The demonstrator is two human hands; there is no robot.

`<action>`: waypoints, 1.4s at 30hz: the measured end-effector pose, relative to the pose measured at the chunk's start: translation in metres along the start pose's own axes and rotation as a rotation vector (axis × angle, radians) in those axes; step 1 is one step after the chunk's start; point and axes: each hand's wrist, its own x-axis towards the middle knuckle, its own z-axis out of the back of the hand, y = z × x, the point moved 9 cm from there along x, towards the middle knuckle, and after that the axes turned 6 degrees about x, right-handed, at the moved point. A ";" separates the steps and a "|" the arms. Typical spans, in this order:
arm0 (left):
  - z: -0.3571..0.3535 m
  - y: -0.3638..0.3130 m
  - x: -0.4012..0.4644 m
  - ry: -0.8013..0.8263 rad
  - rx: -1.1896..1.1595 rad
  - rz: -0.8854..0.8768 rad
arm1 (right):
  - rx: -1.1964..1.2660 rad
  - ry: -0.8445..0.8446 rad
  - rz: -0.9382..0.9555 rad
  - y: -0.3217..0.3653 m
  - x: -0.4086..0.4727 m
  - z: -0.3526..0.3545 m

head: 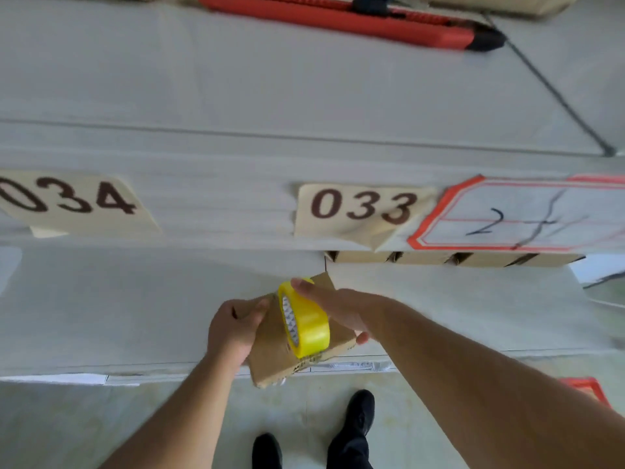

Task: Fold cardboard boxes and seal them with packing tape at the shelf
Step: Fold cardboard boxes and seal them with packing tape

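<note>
1. The left hand (233,328) grips the left end of the small cardboard box (270,346), fingers curled over its edge; the box lies on the lower shelf (135,299).
2. The right hand (341,309) holds the yellow tape roll (306,321) upright on the box, fingers over its rim, thumb below.
3. A red utility knife (338,18) lies well beyond the fingertips.

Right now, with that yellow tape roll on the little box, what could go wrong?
The cardboard box sticks out past the front edge of the shelf, so a hard pull of tape might tip it toward the floor. The left hand grips only one side, so the box may twist as the right hand runs the tape roll across, laying tape crooked. The red box cutter lies far off on the upper shelf, an awkward reach.
</note>
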 end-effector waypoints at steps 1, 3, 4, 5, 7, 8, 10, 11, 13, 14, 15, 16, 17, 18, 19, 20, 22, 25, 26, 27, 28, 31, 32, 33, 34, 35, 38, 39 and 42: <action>-0.006 -0.011 0.007 0.012 0.044 -0.058 | 0.073 -0.011 -0.010 -0.013 0.001 -0.005; -0.025 -0.033 0.015 0.059 0.131 -0.161 | 0.232 -0.054 -0.028 -0.033 -0.001 -0.017; -0.036 -0.041 0.017 0.082 0.160 -0.195 | 0.283 -0.101 -0.055 -0.042 -0.002 -0.020; -0.044 -0.046 0.019 0.092 0.190 -0.219 | 0.324 -0.143 -0.080 -0.049 0.001 -0.023; -0.053 -0.057 0.019 0.098 0.260 -0.260 | 0.421 -0.204 -0.088 -0.057 0.008 -0.027; -0.057 -0.060 0.020 0.116 0.285 -0.269 | 0.448 -0.223 -0.100 -0.060 0.010 -0.026; -0.060 -0.063 0.018 0.183 0.334 -0.258 | 0.467 -0.242 -0.116 -0.063 0.014 -0.023; -0.056 -0.061 0.012 0.188 0.358 -0.252 | 0.474 -0.249 -0.120 -0.063 0.014 -0.023; -0.034 -0.063 -0.014 0.073 0.282 -0.255 | 0.516 -0.256 -0.130 -0.065 0.014 -0.022; -0.019 -0.066 -0.036 0.009 0.173 -0.267 | 0.552 -0.253 -0.131 -0.066 0.014 -0.021; -0.012 -0.070 -0.059 0.007 0.092 -0.290 | 0.579 -0.246 -0.125 -0.066 0.013 -0.021; -0.016 -0.075 -0.082 0.098 0.064 -0.306 | 0.596 -0.239 -0.113 -0.065 0.011 -0.020; -0.028 -0.079 -0.102 0.235 0.110 -0.314 | 0.607 -0.236 -0.104 -0.065 0.010 -0.019; -0.039 -0.080 -0.117 0.343 0.173 -0.336 | 0.607 -0.227 -0.093 -0.063 0.007 -0.019; -0.046 -0.075 -0.123 0.402 0.215 -0.354 | 0.600 -0.201 -0.074 -0.061 0.004 -0.021; -0.048 -0.076 -0.127 0.430 0.225 -0.363 | 0.607 -0.173 -0.051 -0.062 0.003 -0.022; -0.044 -0.069 -0.117 0.468 0.207 -0.338 | 0.643 -0.141 -0.002 -0.071 0.003 -0.023; -0.038 -0.060 -0.111 0.548 0.203 -0.253 | 0.320 -0.322 0.127 -0.101 0.010 -0.001; -0.034 -0.060 -0.114 0.556 0.161 -0.191 | 0.023 -0.390 0.206 -0.108 0.012 0.005; -0.034 -0.060 -0.116 0.569 0.141 -0.142 | -0.279 -0.427 0.309 -0.110 0.015 0.004; -0.033 -0.061 -0.115 0.562 0.140 -0.112 | -0.538 -0.435 0.417 -0.109 0.017 -0.001; -0.033 -0.067 -0.120 0.599 0.167 -0.042 | -0.851 -0.427 0.593 -0.099 0.029 -0.002; -0.036 -0.071 -0.123 0.630 0.146 -0.037 | -0.878 -0.424 0.604 -0.095 0.037 0.003; -0.038 -0.072 -0.124 0.662 0.114 -0.032 | -0.901 -0.414 0.613 -0.090 0.043 0.007; -0.038 -0.074 -0.124 0.673 0.094 -0.027 | -0.923 -0.393 0.621 -0.086 0.050 0.009; -0.038 -0.076 -0.124 0.679 0.075 -0.029 | -0.948 -0.372 0.621 -0.084 0.057 0.009; -0.037 -0.082 -0.119 0.658 0.052 -0.054 | -0.975 -0.408 0.622 -0.076 0.062 0.006; -0.034 -0.085 -0.116 0.618 0.060 -0.073 | -0.946 -0.440 0.618 -0.073 0.059 0.005; -0.026 -0.096 -0.111 0.508 0.084 -0.141 | -0.777 -0.517 0.547 -0.073 0.048 -0.005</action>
